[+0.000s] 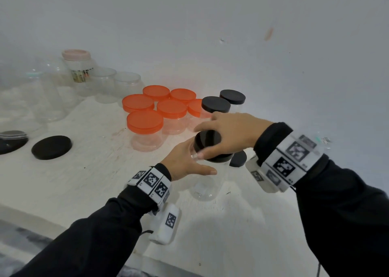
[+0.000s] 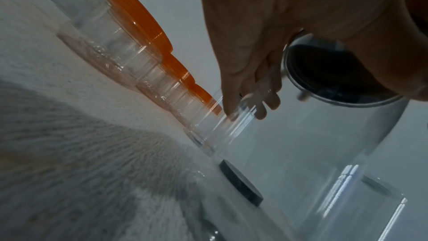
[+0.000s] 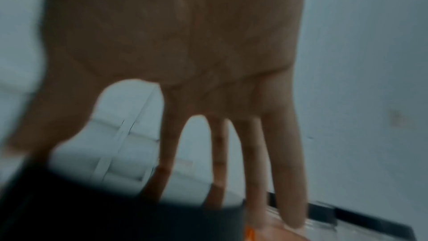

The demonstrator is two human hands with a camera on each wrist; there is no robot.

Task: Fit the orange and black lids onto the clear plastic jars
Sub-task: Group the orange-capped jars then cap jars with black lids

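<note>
A tall clear jar (image 1: 205,184) stands near the table's front middle. My left hand (image 1: 189,160) grips its upper wall, thumb across the front; in the left wrist view the fingers (image 2: 252,98) curl round the clear wall (image 2: 301,153). My right hand (image 1: 219,137) grips a black lid (image 1: 207,140) from above, and the lid sits slightly tilted on the jar's mouth. The right wrist view is blurred, with the fingers (image 3: 284,171) reaching down over the lid (image 3: 115,217). The underside of the lid (image 2: 329,72) shows through the jar.
A second black lid (image 1: 239,158) lies just behind the held jar, another (image 1: 51,147) at the left. Several orange-lidded jars (image 1: 145,121) and two black-lidded jars (image 1: 215,105) stand behind. Open clear jars (image 1: 105,85) crowd the back left. The wall (image 1: 273,55) is close behind.
</note>
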